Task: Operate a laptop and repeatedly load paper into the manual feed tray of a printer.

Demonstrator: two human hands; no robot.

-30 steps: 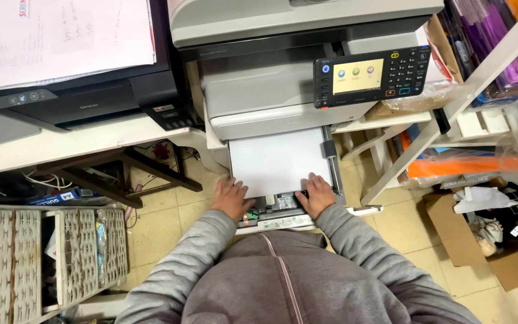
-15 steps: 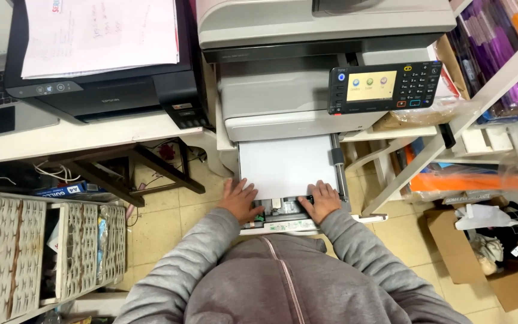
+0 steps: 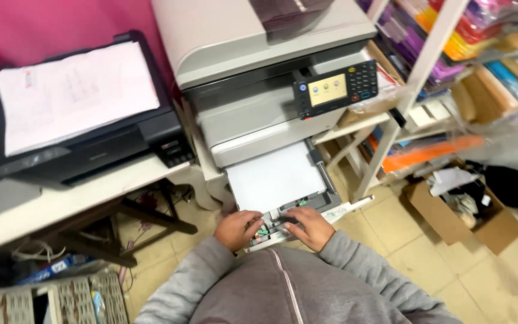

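While the person in a grey zip top leans over the open paper tray (image 3: 316,207) of a large grey copier (image 3: 259,66), both hands rest on the tray's front edge. The left hand (image 3: 239,228) sits at about 7 o'clock from the stack of white paper (image 3: 274,177), its fingers curled down over the tray's front rail beside a small green tab (image 3: 262,231). The right hand (image 3: 310,225) lies at about 5 o'clock from the paper, palm down with fingers bent and pressed onto the dark guide parts at the tray's front; whether it grips anything cannot be told. The paper lies flat inside the tray, pulled out below the copier's body, and neither hand touches the sheet surface.

At 12 o'clock from the tray, the copier's control panel (image 3: 336,89) shows a lit yellowish screen and a keypad. At 9 to 10 o'clock, a black printer (image 3: 91,150) stands on a white desk (image 3: 49,207), with loose white sheets (image 3: 73,93) lying on its lid. At 3 o'clock, a white shelf frame (image 3: 415,84) holds coloured folders and packets, and an open cardboard box (image 3: 469,210) sits on the tiled floor (image 3: 391,240) beyond it. At 8 o'clock, woven baskets (image 3: 79,297) stand low near the desk.
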